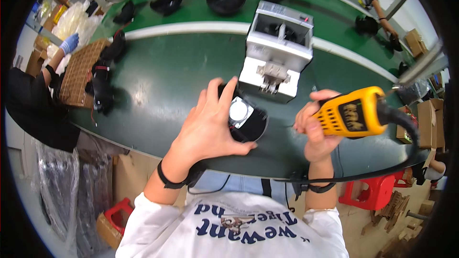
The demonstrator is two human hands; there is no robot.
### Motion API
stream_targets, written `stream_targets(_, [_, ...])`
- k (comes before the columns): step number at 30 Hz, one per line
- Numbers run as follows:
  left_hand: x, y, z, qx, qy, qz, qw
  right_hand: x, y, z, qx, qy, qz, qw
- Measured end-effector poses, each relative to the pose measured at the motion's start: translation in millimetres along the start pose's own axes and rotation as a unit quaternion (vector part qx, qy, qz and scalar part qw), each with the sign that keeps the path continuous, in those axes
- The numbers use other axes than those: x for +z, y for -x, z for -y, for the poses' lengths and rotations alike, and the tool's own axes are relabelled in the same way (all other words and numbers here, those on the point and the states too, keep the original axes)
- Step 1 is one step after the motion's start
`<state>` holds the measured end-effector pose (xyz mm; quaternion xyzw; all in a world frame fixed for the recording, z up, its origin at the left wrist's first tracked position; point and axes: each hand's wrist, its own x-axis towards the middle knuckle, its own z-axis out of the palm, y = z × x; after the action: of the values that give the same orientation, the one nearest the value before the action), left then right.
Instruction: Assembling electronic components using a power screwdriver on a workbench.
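Observation:
My left hand grips a black curved plastic housing on the green bench, fingers over its far edge and thumb along the near side. Inside the housing sits a square silver part with a round face, like a small speaker. A yellow and black electric screwdriver is in my right hand, its tip side toward the housing but apart from it. From its rear end a thick black cable curves down. Just beyond the housing stands a silver screw feeder.
To the left lie several black housings beside a woven basket and a person wearing a blue glove. More black housings rest on the green conveyor behind a white rail. Red stools stand on the floor at right.

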<state>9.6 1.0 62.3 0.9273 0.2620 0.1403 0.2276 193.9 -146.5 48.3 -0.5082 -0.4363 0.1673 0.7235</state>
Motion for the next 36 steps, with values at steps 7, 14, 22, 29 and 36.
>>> stream_targets(7, [1,11,-3,-0.069,0.079,0.039,0.994,-1,-3,-9,-0.067,-0.044,0.005,0.997])
stream_targets(14, [-55,-3,59,0.244,0.215,0.131,0.936,-3,-6,-11,-0.071,-0.037,0.003,0.997])
stream_targets(22, [-16,-29,60,0.216,0.079,0.167,0.959,-7,-2,3,-0.008,0.010,-0.017,1.000])
stream_targets(29, [19,-19,62,0.303,0.101,0.068,0.945,-14,-9,-6,-0.080,0.043,0.044,0.995])
stream_targets(36, [35,-3,56,0.290,0.086,-0.023,0.953,-42,-18,1,-0.053,0.022,0.159,0.986])
